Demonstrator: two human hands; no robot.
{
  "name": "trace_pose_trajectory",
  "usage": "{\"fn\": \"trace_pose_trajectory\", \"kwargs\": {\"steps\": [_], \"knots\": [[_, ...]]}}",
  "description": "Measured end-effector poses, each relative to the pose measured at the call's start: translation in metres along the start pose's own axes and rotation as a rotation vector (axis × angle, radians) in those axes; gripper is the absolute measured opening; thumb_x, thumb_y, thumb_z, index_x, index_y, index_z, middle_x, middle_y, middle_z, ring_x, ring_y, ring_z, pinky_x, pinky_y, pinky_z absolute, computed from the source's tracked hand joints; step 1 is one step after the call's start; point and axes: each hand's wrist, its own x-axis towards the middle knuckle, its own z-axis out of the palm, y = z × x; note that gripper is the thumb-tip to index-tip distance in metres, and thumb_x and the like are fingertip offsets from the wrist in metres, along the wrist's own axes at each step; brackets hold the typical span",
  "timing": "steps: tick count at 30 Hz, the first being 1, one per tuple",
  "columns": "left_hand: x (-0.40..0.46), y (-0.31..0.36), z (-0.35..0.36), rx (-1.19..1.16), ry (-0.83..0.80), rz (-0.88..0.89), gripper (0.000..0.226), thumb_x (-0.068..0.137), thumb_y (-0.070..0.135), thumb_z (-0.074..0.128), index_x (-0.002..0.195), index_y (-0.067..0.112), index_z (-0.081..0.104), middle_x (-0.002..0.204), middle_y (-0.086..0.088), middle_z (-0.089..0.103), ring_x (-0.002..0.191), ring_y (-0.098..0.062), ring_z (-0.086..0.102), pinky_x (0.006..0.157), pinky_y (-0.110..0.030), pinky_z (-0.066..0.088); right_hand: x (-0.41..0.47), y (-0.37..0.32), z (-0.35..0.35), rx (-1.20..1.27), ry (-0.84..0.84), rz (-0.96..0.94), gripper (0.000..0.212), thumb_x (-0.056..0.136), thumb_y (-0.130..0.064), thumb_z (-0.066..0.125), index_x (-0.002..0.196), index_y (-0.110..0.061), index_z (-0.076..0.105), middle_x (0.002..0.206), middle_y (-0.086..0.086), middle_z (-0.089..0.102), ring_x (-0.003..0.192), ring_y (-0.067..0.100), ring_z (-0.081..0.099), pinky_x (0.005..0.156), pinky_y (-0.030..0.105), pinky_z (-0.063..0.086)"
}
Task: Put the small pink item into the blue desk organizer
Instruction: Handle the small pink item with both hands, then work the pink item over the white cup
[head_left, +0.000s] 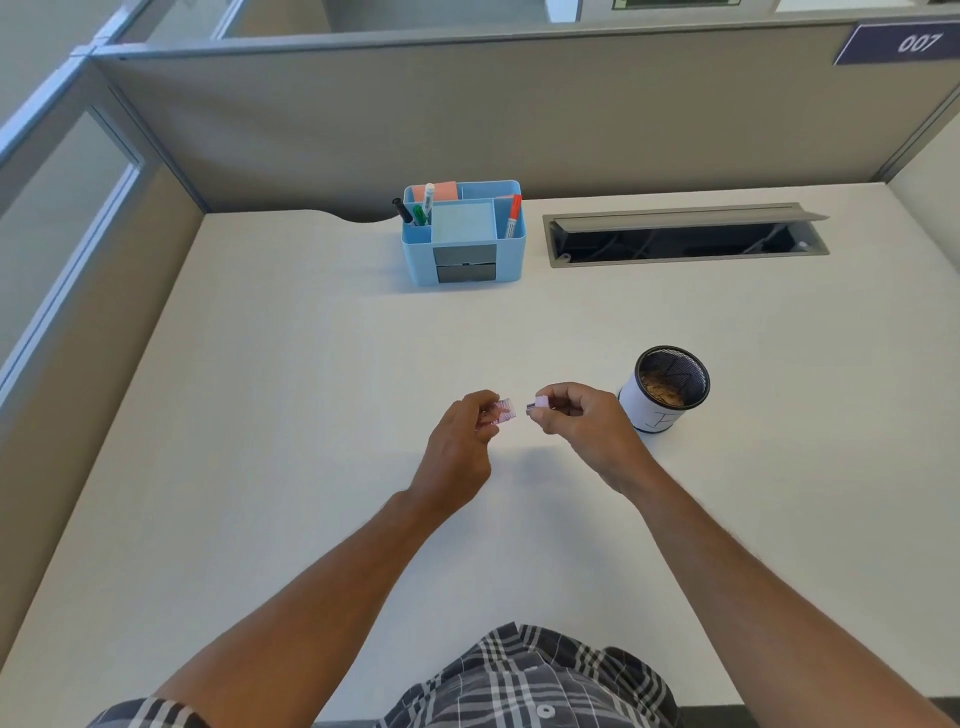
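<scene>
Just below the middle of the frame, 2 hands are raised over the white tabletop (291, 395), each pinching a small pink piece. The left hand (460, 441) grips a pink cap (503, 411) between thumb and fingertips, its open end facing right toward the other hand. The right hand (582, 423) pinches the small pink item (538, 405), whose long axis runs roughly left to right across the frame, with a darker tip pointing left at the cap. The 2 pieces are near each other but apart, with a narrow gap between them.

The blue organizer (463, 234) stands in the upper middle of the frame, well apart from the hands, by the grey partition wall (467, 114). It holds a red marker (513, 215), a white pen (428, 200) and paper pads. At the right of the hands stands a black mesh cup (670, 387) with a white paper wrap. An open cable tray (685, 236) sits in the upper right.
</scene>
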Motion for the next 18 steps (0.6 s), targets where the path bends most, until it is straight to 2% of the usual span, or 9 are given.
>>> {"fn": "trace_pose_trajectory", "kwargs": {"steps": [5, 9, 11, 14, 15, 18], "knots": [[0.014, 0.020, 0.009, -0.024, -0.009, 0.056, 0.026, 0.090, 0.002, 0.056, 0.111, 0.018, 0.053, 0.112, -0.004, 0.064, 0.103, -0.019, 0.066, 0.088, -0.043, 0.056, -0.006, -0.002, -0.025, 0.058, 0.103, -0.018, 0.008, 0.086, -0.015, 0.078, 0.093, -0.015, 0.074, 0.102, 0.010, 0.078, 0.085, 0.015, 0.067, 0.088, 0.032, 0.054], [0.034, 0.048, 0.025, 0.030, -0.006, 0.180, 0.025, 0.086, -0.002, 0.065, 0.108, 0.009, 0.062, 0.103, -0.006, 0.060, 0.095, -0.020, 0.060, 0.083, -0.030, 0.052, -0.013, -0.010, -0.057, 0.090, 0.196, -0.034, 0.009, 0.087, -0.011, 0.076, 0.096, -0.012, 0.073, 0.102, 0.008, 0.079, 0.081, 0.009, 0.068, 0.086, 0.023, 0.053], [0.045, 0.061, 0.036, 0.049, -0.028, 0.202, 0.025, 0.086, -0.001, 0.067, 0.110, 0.007, 0.063, 0.104, -0.007, 0.062, 0.094, -0.019, 0.059, 0.083, -0.024, 0.048, -0.018, -0.016, -0.073, 0.081, 0.241, -0.060, 0.011, 0.088, -0.012, 0.075, 0.099, -0.011, 0.074, 0.096, 0.001, 0.079, 0.079, 0.003, 0.068, 0.078, 0.012, 0.051], [0.060, 0.084, 0.052, 0.029, -0.065, 0.195, 0.033, 0.088, 0.001, 0.066, 0.120, 0.006, 0.061, 0.110, -0.009, 0.063, 0.097, -0.020, 0.061, 0.084, -0.013, 0.044, -0.022, -0.021, -0.100, 0.069, 0.332, -0.111, 0.009, 0.088, -0.013, 0.076, 0.097, -0.015, 0.075, 0.088, -0.006, 0.077, 0.076, 0.001, 0.068, 0.072, 0.009, 0.050], [0.064, 0.092, 0.057, 0.017, -0.077, 0.184, 0.036, 0.089, 0.001, 0.066, 0.124, 0.007, 0.059, 0.112, -0.009, 0.063, 0.098, -0.019, 0.061, 0.085, -0.014, 0.044, -0.022, -0.022, -0.108, 0.065, 0.356, -0.120, 0.008, 0.088, -0.013, 0.076, 0.095, -0.018, 0.075, 0.088, -0.006, 0.076, 0.076, 0.001, 0.068, 0.072, 0.010, 0.051], [0.078, 0.116, 0.069, 0.045, -0.125, 0.176, 0.044, 0.092, 0.008, 0.066, 0.134, 0.013, 0.053, 0.114, -0.004, 0.065, 0.100, -0.018, 0.060, 0.088, -0.026, 0.048, -0.024, -0.022, -0.131, 0.044, 0.414, -0.122, 0.008, 0.089, -0.014, 0.075, 0.095, -0.019, 0.075, 0.089, -0.001, 0.075, 0.074, 0.002, 0.067, 0.070, 0.011, 0.050]]}}
